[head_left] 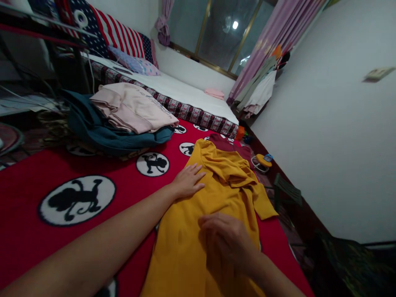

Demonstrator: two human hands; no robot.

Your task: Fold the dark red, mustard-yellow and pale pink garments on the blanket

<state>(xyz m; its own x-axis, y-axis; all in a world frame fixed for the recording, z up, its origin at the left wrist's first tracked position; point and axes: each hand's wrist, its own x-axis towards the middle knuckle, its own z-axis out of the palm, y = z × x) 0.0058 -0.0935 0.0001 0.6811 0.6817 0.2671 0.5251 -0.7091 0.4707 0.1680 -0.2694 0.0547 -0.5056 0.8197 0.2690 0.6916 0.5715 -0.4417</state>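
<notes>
A mustard-yellow dress (185, 247) lies spread out on a red blanket (130, 198) printed with black monkeys in white circles. Its neckline points away from me, and one sleeve stretches out to the right over wrinkled cloth. My left hand (188, 180) rests flat on the upper left part of the dress, fingers spread. Over the middle of the garment is my right hand (227, 233), slightly blurred, with fingers bent and close together. Whether it pinches any cloth is hidden. Beyond the neckline lies a dark red garment (218, 142).
At the left sits a pile of folded clothes, a pale pink garment (133, 108) over a dark teal one (89, 128). A white-topped bed (185, 88) stands at the back beneath the window. Along the right are a small green stool (287, 189) and a white wall (334, 136).
</notes>
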